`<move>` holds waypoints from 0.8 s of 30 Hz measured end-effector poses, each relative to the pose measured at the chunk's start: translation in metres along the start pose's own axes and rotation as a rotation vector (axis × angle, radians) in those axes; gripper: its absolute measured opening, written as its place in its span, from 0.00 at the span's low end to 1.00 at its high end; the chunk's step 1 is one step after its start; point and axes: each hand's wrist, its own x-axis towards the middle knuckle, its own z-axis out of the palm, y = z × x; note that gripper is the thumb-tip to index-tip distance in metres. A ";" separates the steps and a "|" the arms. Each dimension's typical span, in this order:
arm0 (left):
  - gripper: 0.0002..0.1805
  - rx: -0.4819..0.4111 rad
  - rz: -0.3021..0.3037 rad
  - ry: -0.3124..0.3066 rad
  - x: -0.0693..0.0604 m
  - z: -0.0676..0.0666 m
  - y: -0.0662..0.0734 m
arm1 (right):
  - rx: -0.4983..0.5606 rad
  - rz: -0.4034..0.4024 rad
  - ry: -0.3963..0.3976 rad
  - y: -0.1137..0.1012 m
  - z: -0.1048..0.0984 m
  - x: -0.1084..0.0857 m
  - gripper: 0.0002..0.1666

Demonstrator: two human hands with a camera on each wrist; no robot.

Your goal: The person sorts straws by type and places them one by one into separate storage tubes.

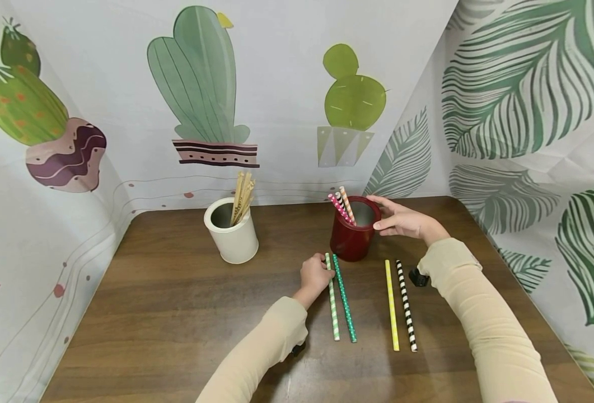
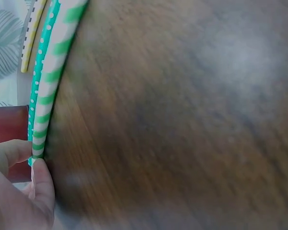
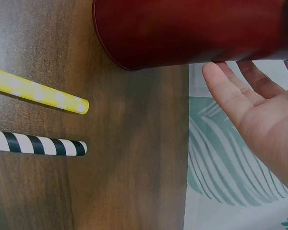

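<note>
My left hand [image 1: 315, 274] pinches the far end of a green-and-white striped paper straw [image 1: 333, 310] between thumb and finger; the straw lies along the table. Just right of it is a teal straw with white dots [image 1: 345, 299]. At the back, my right hand [image 1: 402, 220] touches the right side of a dark red cup [image 1: 352, 243] with its thumb and extended fingers. Three straws lean inside that cup: pink dotted [image 1: 341, 208], black-and-white, and orange striped [image 1: 347, 205]. In the right wrist view, the fingertips [image 3: 212, 72] meet the cup's wall.
A yellow straw with pale dots [image 1: 392, 305] and a black-and-white striped straw [image 1: 406, 305] lie on the right of the brown table [image 1: 176, 313]. Left of the red cup stands a cream cup [image 1: 236, 243] containing several tan sticks [image 1: 243, 197]. Printed cloth [image 1: 286, 84] hangs behind the table.
</note>
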 end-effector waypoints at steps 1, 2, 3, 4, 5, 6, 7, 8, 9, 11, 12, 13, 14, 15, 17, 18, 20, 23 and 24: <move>0.18 0.005 -0.009 0.003 -0.001 -0.001 0.001 | 0.000 0.000 0.000 0.000 0.000 0.000 0.49; 0.18 0.012 -0.010 0.011 -0.002 -0.001 0.002 | 0.001 -0.001 0.000 0.000 0.000 0.000 0.49; 0.18 0.025 -0.013 0.016 -0.003 -0.001 0.004 | 0.002 0.000 0.000 -0.001 0.001 0.000 0.49; 0.18 0.040 -0.015 0.018 -0.004 -0.002 0.005 | -0.001 -0.001 0.000 -0.001 0.001 -0.001 0.49; 0.18 0.054 -0.014 0.022 -0.004 -0.002 0.005 | -0.001 -0.001 0.001 -0.001 0.001 -0.001 0.49; 0.18 0.065 -0.008 0.027 -0.005 -0.002 0.006 | 0.002 0.000 0.003 -0.001 0.001 -0.001 0.49; 0.18 0.075 -0.007 0.029 -0.005 -0.002 0.006 | 0.002 0.001 0.004 -0.001 0.001 -0.001 0.49; 0.17 0.080 -0.001 0.033 -0.005 -0.002 0.006 | 0.002 0.002 0.005 -0.001 0.001 0.000 0.49; 0.17 0.084 0.000 0.033 -0.005 -0.002 0.006 | -0.001 0.003 0.006 -0.001 0.001 0.000 0.49; 0.16 0.087 0.002 0.039 -0.005 -0.001 0.006 | -0.002 0.005 0.009 -0.001 0.001 0.000 0.49; 0.15 0.088 0.001 0.041 -0.004 -0.001 0.006 | -0.001 0.006 0.009 -0.001 0.001 0.000 0.49; 0.14 0.090 -0.001 0.042 -0.004 0.000 0.006 | -0.001 0.007 0.009 -0.001 0.001 0.000 0.49; 0.14 0.092 0.004 0.048 -0.004 0.000 0.005 | 0.001 0.008 0.010 -0.001 0.001 0.000 0.49; 0.13 0.094 0.002 0.049 -0.004 0.000 0.005 | 0.002 0.009 0.010 -0.001 0.001 0.000 0.49; 0.13 0.082 0.002 0.053 -0.003 0.000 0.004 | 0.009 0.009 0.009 0.000 0.001 0.000 0.49; 0.12 0.069 -0.003 0.051 -0.003 0.000 0.003 | 0.008 0.009 0.009 0.000 0.001 0.000 0.49; 0.12 0.037 -0.020 0.049 -0.001 -0.001 0.002 | 0.008 0.006 0.008 0.001 0.000 0.001 0.49; 0.11 -0.018 -0.054 0.052 0.001 -0.004 0.001 | 0.007 0.003 0.003 0.001 -0.001 0.001 0.49; 0.11 -0.035 -0.060 0.056 0.002 -0.006 0.000 | 0.007 0.003 0.001 0.002 -0.002 0.002 0.49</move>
